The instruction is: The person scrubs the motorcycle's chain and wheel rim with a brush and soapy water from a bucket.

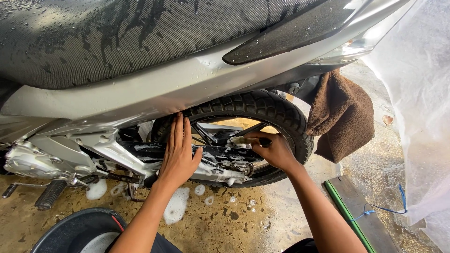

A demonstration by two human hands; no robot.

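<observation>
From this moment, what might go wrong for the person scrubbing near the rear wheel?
1. The right hand holds a small brush right by the soapy chain and sprocket; fingers could slip against the metal and get scraped.
2. The left hand leans flat on the wet, foamy swingarm, so its support may slide.
3. The brown towel hangs loosely beside the tyre and could drop onto the wet, dirty floor.

The wet concrete floor (pixel 262 220) carries white foam patches (pixel 177 206) under the motorcycle's rear wheel (pixel 262 110). A black basin (pixel 77 229) sits at its near edge, a green-edged plank (pixel 356 211) to the right.
</observation>
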